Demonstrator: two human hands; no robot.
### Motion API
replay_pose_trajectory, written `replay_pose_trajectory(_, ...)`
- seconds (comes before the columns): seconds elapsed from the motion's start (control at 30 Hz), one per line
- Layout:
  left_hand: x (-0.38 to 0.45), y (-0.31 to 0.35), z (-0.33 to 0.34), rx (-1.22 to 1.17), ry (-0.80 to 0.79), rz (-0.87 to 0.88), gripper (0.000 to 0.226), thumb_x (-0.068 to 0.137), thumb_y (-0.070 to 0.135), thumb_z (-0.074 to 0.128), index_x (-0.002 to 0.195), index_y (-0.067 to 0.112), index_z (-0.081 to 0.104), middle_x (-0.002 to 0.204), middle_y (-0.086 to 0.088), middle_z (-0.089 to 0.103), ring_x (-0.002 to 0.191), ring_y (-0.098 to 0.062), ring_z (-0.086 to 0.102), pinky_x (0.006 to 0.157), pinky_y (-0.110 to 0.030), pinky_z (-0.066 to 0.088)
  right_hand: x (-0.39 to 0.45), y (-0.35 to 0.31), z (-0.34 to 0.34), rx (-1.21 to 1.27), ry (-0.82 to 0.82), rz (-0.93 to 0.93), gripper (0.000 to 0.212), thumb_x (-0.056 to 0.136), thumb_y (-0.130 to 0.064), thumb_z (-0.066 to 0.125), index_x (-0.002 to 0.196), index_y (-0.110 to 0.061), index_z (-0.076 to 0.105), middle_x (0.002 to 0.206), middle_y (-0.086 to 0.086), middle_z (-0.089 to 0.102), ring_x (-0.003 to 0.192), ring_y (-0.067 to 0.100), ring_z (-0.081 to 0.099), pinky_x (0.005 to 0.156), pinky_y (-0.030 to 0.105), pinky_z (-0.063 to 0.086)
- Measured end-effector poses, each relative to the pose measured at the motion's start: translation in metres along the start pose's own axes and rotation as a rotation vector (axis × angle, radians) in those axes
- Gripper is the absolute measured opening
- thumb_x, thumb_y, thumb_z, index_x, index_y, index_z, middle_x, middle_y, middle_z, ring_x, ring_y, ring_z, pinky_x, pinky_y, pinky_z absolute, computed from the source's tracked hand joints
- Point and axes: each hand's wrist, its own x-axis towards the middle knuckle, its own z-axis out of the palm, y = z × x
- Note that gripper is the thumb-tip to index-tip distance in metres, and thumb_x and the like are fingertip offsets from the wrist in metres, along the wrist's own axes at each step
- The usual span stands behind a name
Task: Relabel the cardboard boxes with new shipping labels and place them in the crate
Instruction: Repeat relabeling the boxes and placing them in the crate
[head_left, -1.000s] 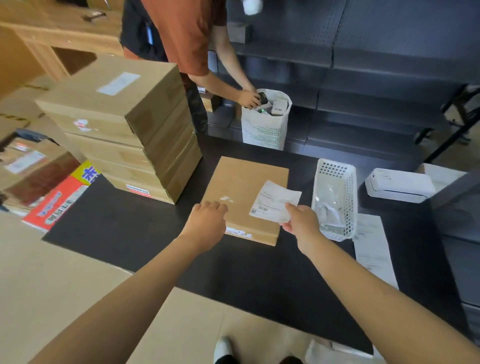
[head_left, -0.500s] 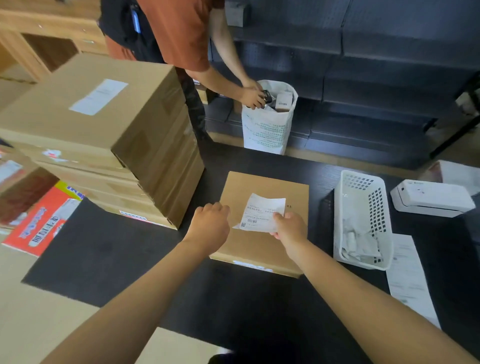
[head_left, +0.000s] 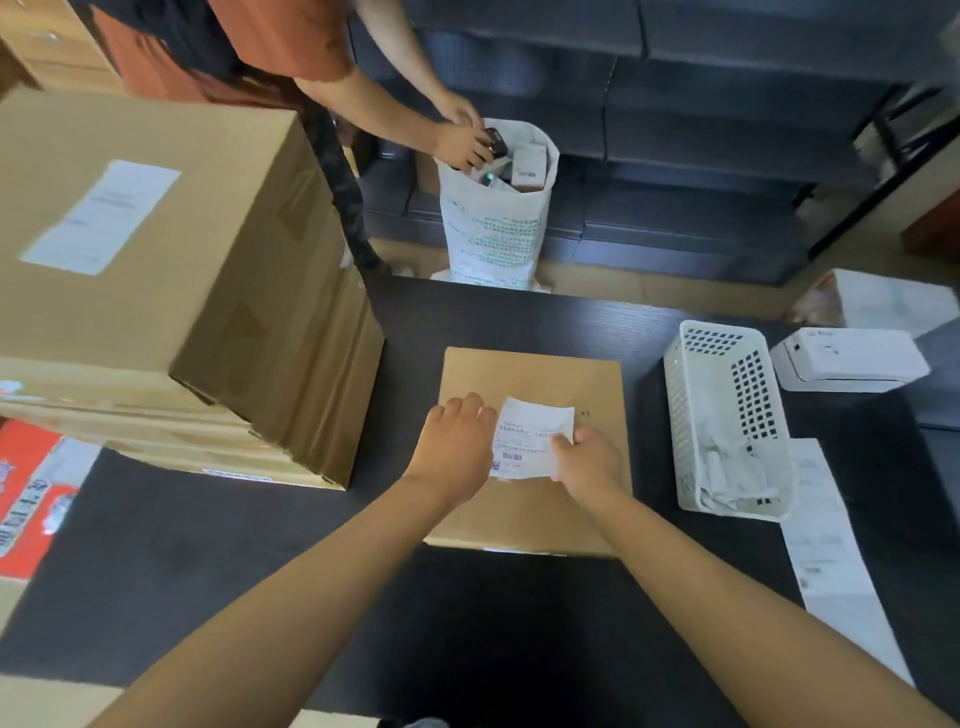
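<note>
A flat cardboard box (head_left: 535, 374) lies on the black table (head_left: 260, 561) in front of me. Over its top I hold a white shipping label (head_left: 530, 431) with a barcode. My right hand (head_left: 589, 460) pinches the label's right edge. My left hand (head_left: 457, 441) is at the label's left edge with its fingers curled down; whether it grips the label or presses on it is hidden. To the left stands a tall stack of flat cardboard boxes (head_left: 156, 270), the top one bearing a white label (head_left: 101, 215).
A white perforated basket (head_left: 727, 415) with crumpled paper sits right of the box, a white label printer (head_left: 847, 358) behind it, and a strip of label backing (head_left: 826, 551) along the table's right edge. Another person (head_left: 457, 140) reaches into a white bag (head_left: 493, 218) beyond the table.
My right hand has carried the label left and down over the middle of the box, and my left hand has come to its left edge. The view has moved closer.
</note>
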Motion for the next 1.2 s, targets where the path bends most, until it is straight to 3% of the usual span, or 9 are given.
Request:
replay_pose_trajectory(0.1, 0.004, 0.002, 0.003, 0.011, 0.013, 0.025, 0.043, 0.089, 0.016, 0.054, 0.131, 0.014, 0.044, 0.132, -0.006, 0.042, 0.119, -0.025, 0.043, 0.100, -0.035, 0.034, -0.001, -0.001, 0.000, -0.032, 0.018, -0.018, 0.013, 0.097, -0.030, 0.047, 0.095, -0.021, 0.056, 0.100, -0.001, 0.068, 0.074, 0.012, 0.063, 0.049, 0.019, 0.038)
replay_pose_trajectory(0.2, 0.004, 0.004, 0.009, 0.075, 0.016, 0.116, 0.047, 0.090, 0.021, 0.056, 0.135, 0.014, 0.043, 0.145, -0.006, 0.032, 0.133, -0.027, 0.030, 0.111, -0.040, 0.021, -0.002, -0.005, -0.004, -0.238, 0.053, -0.122, 0.006, 0.095, -0.028, 0.048, 0.097, -0.027, 0.055, 0.094, -0.010, 0.060, 0.062, 0.001, 0.046, 0.044, 0.015, 0.029)
replay_pose_trajectory(0.33, 0.007, 0.007, 0.020, 0.134, -0.037, 0.294, 0.048, 0.096, 0.021, 0.040, 0.143, 0.010, 0.034, 0.155, -0.007, 0.020, 0.143, -0.027, 0.013, 0.114, -0.043, 0.010, -0.007, -0.017, -0.008, -0.685, 0.132, -0.164, 0.027, 0.096, -0.038, 0.045, 0.113, -0.021, 0.056, 0.101, -0.003, 0.065, 0.072, 0.012, 0.054, 0.045, 0.021, 0.024)
replay_pose_trajectory(0.43, 0.009, 0.008, 0.028, 0.155, -0.125, 0.296, 0.054, 0.103, 0.033, 0.025, 0.152, 0.011, 0.013, 0.161, -0.007, 0.004, 0.147, -0.026, -0.002, 0.116, -0.045, 0.002, -0.013, -0.011, -0.009, -0.833, 0.205, -0.195, 0.047, 0.095, -0.046, 0.044, 0.129, -0.014, 0.041, 0.117, 0.005, 0.058, 0.102, 0.022, 0.057, 0.070, 0.028, 0.043)
replay_pose_trajectory(0.5, 0.009, 0.005, 0.035, 0.166, -0.155, 0.259, 0.059, 0.104, 0.038, 0.016, 0.153, 0.011, -0.001, 0.161, -0.006, -0.007, 0.147, -0.026, -0.009, 0.117, -0.045, -0.004, -0.015, -0.003, -0.008, -0.933, 0.284, -0.314, 0.056, 0.095, -0.038, 0.045, 0.140, -0.010, 0.029, 0.134, 0.010, 0.044, 0.121, 0.027, 0.043, 0.096, 0.036, 0.037)
replay_pose_trajectory(0.6, 0.003, 0.000, 0.042, 0.154, -0.131, 0.235, 0.060, 0.103, 0.041, 0.009, 0.149, 0.012, -0.016, 0.158, -0.006, -0.019, 0.145, -0.024, -0.018, 0.115, -0.044, -0.012, -0.013, 0.006, -0.003, -0.891, 0.170, -0.552, 0.062, 0.098, -0.025, 0.042, 0.151, -0.007, 0.015, 0.158, 0.013, 0.017, 0.145, 0.029, 0.014, 0.118, 0.038, 0.011)
replay_pose_trajectory(0.7, -0.001, -0.003, 0.046, 0.102, -0.123, 0.203, 0.061, 0.102, 0.045, 0.007, 0.142, 0.013, -0.026, 0.156, -0.005, -0.026, 0.143, -0.020, -0.025, 0.114, -0.043, -0.017, -0.007, 0.019, 0.002, -0.862, 0.020, -0.626, 0.064, 0.103, -0.036, 0.028, 0.153, -0.010, -0.003, 0.161, 0.005, -0.010, 0.148, 0.022, -0.011, 0.119, 0.035, -0.011)
replay_pose_trajectory(0.87, 0.000, -0.009, 0.050, 0.049, -0.113, 0.142, 0.069, 0.095, 0.055, -0.002, 0.139, 0.012, -0.032, 0.152, -0.003, -0.034, 0.142, -0.018, -0.029, 0.118, -0.044, -0.012, 0.000, 0.039, 0.007, -0.840, 0.023, -0.627, 0.066, 0.102, -0.042, 0.018, 0.148, -0.013, -0.018, 0.157, 0.002, -0.024, 0.145, 0.018, -0.023, 0.118, 0.034, -0.016)
replay_pose_trajectory(1.2, -0.004, -0.010, 0.048, 0.015, -0.075, 0.159, 0.063, 0.089, 0.046, -0.018, 0.141, 0.015, -0.031, 0.151, 0.001, -0.036, 0.140, -0.016, -0.033, 0.117, -0.039, -0.017, -0.002, 0.042, 0.011, -0.776, 0.141, -0.554, 0.059, 0.101, -0.037, 0.007, 0.151, -0.012, -0.013, 0.159, 0.001, -0.019, 0.145, 0.018, -0.023, 0.117, 0.043, -0.016)
